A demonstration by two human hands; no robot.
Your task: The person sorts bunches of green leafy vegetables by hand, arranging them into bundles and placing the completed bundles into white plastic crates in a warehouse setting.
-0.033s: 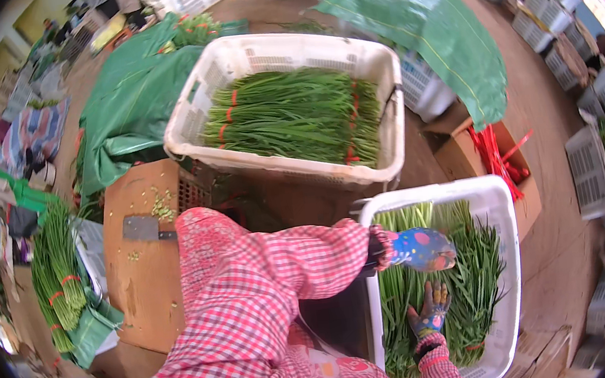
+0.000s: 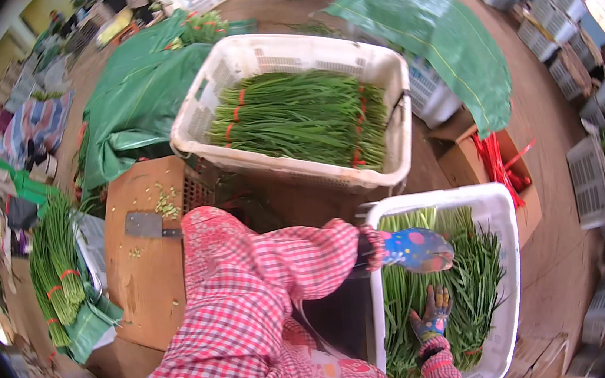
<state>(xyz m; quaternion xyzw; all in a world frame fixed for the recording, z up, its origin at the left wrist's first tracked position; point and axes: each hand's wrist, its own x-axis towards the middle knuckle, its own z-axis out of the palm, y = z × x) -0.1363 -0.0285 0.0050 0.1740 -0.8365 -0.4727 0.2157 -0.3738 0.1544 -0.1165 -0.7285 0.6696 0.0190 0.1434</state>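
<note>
Leafy greens (image 2: 480, 273): inside the near white crate (image 2: 438, 197), beneath both hands.
Left hand (image 2: 417, 250): over the crate's middle; I cannot tell its grip.
Right hand (image 2: 431, 313): inside the crate, fingers spread wide on the greens.
Crease risk: heavy pressing could bend leaves.

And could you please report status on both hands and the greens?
Left hand over greens. Right hand on greens, fingers spread. Greens in white crate. Nothing visibly blocking hands.
</note>
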